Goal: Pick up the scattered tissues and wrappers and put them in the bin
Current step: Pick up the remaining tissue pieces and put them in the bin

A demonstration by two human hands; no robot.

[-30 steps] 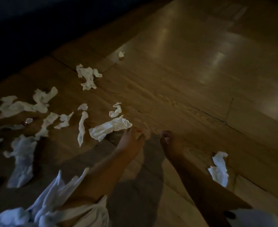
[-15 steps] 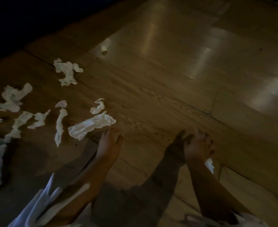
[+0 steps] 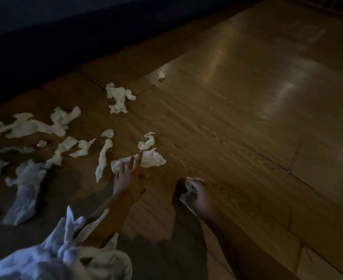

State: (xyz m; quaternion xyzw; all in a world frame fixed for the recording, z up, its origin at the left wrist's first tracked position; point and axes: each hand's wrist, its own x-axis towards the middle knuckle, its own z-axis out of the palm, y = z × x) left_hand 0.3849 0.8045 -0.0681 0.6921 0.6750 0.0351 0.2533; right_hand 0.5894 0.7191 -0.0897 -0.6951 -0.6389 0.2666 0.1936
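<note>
Dim wooden floor (image 3: pixel 217 122), seen from above. Left hand (image 3: pixel 128 176) stretched forward, fingers (image 3: pixel 138 158) spread apart and lying on the near edge of a crumpled white tissue (image 3: pixel 146 159) flat on the boards. Right hand (image 3: pixel 199 196) low beside it, fingers curled tight around a small wad of tissue (image 3: pixel 188 190). More tissues scattered left: a twisted strip (image 3: pixel 103 158) just beside the left hand, a small curl (image 3: pixel 147 141) just beyond the large piece, a bunched one (image 3: pixel 119 98) farther out, a tiny scrap (image 3: pixel 162 75) well away near the glossy patch. Something small and dark, maybe a wrapper (image 3: pixel 41 144), among the far-left pieces; too blurred to tell. White sleeve (image 3: pixel 65 255) bunched at lower left. Bin out of sight.
</note>
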